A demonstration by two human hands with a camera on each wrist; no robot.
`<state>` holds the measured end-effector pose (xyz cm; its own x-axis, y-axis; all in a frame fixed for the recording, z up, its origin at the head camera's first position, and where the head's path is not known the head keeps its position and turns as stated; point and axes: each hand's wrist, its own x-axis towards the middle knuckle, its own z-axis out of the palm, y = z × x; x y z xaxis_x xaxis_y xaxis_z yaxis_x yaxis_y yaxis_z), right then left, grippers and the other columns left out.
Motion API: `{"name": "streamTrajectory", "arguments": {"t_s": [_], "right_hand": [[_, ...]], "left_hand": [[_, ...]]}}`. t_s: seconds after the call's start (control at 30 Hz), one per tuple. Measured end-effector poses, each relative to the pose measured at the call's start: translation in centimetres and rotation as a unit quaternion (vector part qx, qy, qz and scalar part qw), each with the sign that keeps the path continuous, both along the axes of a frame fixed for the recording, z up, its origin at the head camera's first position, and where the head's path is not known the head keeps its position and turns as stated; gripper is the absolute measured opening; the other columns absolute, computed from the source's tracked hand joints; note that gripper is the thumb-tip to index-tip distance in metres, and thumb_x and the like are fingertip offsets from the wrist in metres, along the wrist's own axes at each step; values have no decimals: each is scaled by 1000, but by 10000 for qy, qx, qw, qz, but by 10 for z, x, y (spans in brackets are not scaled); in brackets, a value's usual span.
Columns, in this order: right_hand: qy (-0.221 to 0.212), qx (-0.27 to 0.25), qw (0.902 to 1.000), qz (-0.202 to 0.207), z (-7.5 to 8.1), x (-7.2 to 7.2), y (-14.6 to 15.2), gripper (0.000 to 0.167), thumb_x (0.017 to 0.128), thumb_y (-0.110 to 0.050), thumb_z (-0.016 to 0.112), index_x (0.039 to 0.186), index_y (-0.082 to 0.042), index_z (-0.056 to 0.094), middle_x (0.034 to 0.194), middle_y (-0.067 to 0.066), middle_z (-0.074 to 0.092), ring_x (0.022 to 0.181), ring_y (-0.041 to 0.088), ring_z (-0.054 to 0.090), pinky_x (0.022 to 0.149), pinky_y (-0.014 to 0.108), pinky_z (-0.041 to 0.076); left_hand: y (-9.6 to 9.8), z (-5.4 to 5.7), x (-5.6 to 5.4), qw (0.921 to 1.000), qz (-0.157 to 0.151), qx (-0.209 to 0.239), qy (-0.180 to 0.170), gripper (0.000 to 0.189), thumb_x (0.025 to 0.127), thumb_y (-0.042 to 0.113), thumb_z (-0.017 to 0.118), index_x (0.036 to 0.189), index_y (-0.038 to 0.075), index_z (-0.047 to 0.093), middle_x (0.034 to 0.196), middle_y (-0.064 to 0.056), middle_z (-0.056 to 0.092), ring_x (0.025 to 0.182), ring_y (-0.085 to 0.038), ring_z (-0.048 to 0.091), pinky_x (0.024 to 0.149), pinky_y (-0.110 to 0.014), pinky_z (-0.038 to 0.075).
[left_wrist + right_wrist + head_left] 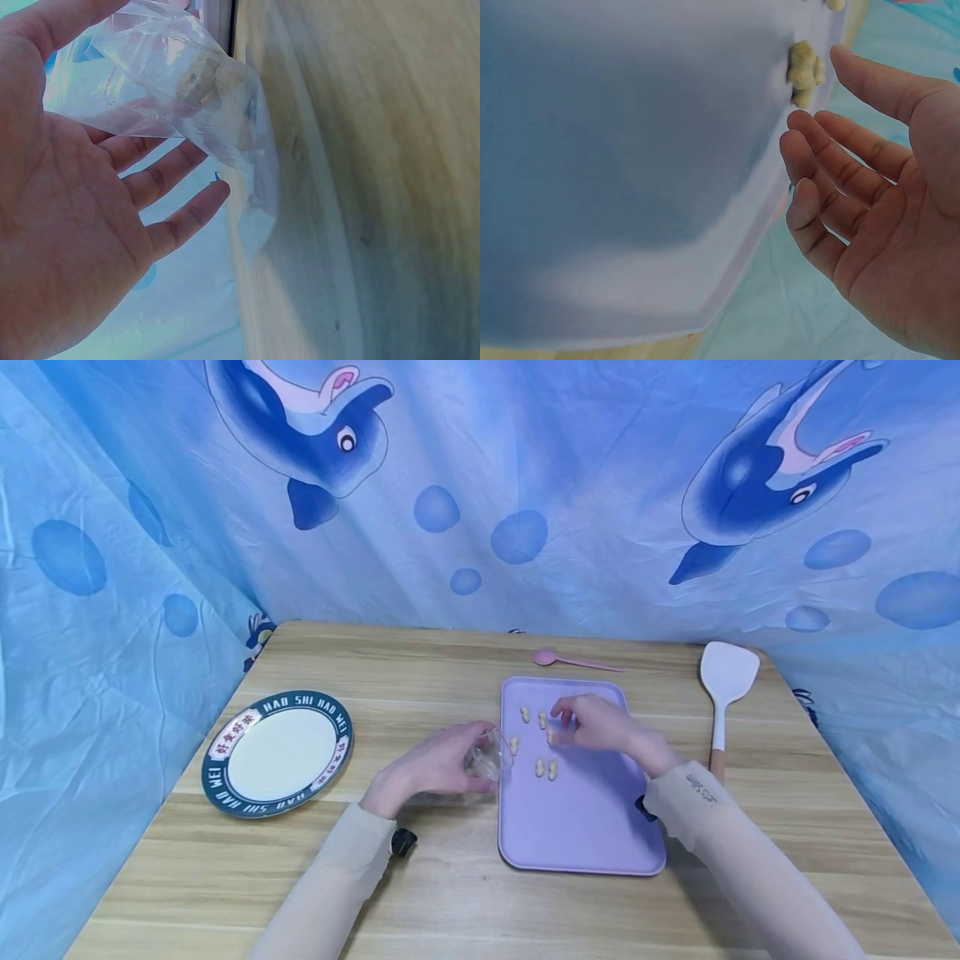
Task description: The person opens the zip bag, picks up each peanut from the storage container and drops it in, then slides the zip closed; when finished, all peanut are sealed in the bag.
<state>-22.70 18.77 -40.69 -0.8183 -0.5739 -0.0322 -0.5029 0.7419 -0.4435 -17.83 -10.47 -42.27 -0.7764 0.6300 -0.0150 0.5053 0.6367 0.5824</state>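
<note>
My left hand (442, 762) holds a clear plastic bag (489, 757) at the left edge of a purple tray (585, 827). In the left wrist view, the bag (259, 180) hangs between thumb and fingers with a few peanuts (199, 81) inside; the lower fingers are spread. My right hand (596, 722) is over the upper part of the tray, its fingertips close to a peanut (551, 737). Several more peanuts (552, 770) lie scattered on the tray's left half. The right wrist view shows loosely bent fingers and a thumb held apart, with nothing between them, beside peanuts (802, 67).
A round plate (281, 756) with a dark green rim stands on the left of the wooden table (420, 893). Behind the tray lies a pink spoon (577, 661). To the right is a white spatula (727, 681) with a wooden handle, and a blue curtain (480, 468) hangs behind.
</note>
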Motion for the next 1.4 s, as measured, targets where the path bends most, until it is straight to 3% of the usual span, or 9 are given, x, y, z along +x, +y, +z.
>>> {"name": "streamTrajectory", "arguments": {"t_s": [0.33, 0.7, 1.1, 1.4], "right_hand": [[-124, 48, 9999, 2, -7, 3, -4, 33, 82, -19, 82, 108, -1, 70, 87, 5, 68, 79, 20, 63, 75, 38, 52], [-17, 289, 9996, -23, -11, 3, -6, 25, 82, -21, 82, 101, -8, 72, 83, -1, 63, 78, 16, 57, 73, 37, 49], [42, 309, 9994, -123, -10, 5, -8, 23, 82, -20, 81, 100, -8, 72, 82, -1, 63, 77, 15, 55, 72, 35, 47], [52, 187, 9997, -134, -7, 7, -5, 26, 82, -19, 81, 103, -5, 73, 88, 1, 68, 84, 20, 62, 79, 40, 51]], "left_hand": [[0, 0, 0, 10000, 6, -4, -25, 84, 77, 38, 84, 146, 11, 45, 123, -4, 63, 108, -17, 59, 94, -34, 48], [0, 0, -1, 10000, -5, -8, -34, 83, 77, 38, 84, 145, 11, 46, 124, -6, 63, 110, -18, 59, 94, -35, 48], [0, -1, -2, 10000, -25, -4, -1, 83, 77, 38, 84, 145, 11, 46, 124, -5, 63, 109, -18, 59, 94, -34, 48], [0, -1, -1, 10000, -2, -4, -75, 85, 76, 39, 85, 146, 12, 45, 125, -3, 62, 109, -16, 59, 93, -34, 49]]}}
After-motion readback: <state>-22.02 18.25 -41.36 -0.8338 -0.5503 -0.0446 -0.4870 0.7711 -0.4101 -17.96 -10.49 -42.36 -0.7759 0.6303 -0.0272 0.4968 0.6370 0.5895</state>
